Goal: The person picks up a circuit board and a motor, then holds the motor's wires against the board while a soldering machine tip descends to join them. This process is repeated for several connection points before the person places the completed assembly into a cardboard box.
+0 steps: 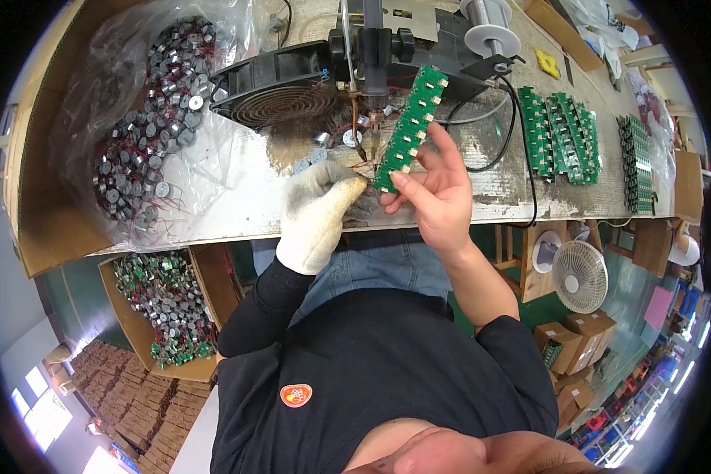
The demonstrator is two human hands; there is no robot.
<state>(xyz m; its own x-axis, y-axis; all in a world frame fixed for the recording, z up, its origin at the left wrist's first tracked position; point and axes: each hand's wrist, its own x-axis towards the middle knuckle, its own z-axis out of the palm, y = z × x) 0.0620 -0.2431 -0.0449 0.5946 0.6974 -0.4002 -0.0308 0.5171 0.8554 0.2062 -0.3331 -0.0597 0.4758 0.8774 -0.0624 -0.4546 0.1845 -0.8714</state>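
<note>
The bare right hand [438, 199] clamped a long, narrow green circuit board [409, 129], its long axis slanting forward and rightward. The near end lay just beside the white-gloved left hand [314, 209], fingertips pinched together; whether on anything, I couldn't tell.

No wording can be read with certainty. The clearest printed mark is a small badge [296, 396] on the front of the black shirt [403, 340]: orange-red, rounded, with a pale rim and a little white and yellow design in the middle, its characters too small to make out. Any print on the green circuit board [411, 130] is too fine to read, and the same goes for the stacked boards [561, 138] lying on the bench [245, 178]. Marks on the brown cartons [588, 340] are likewise too small to tell.
</note>
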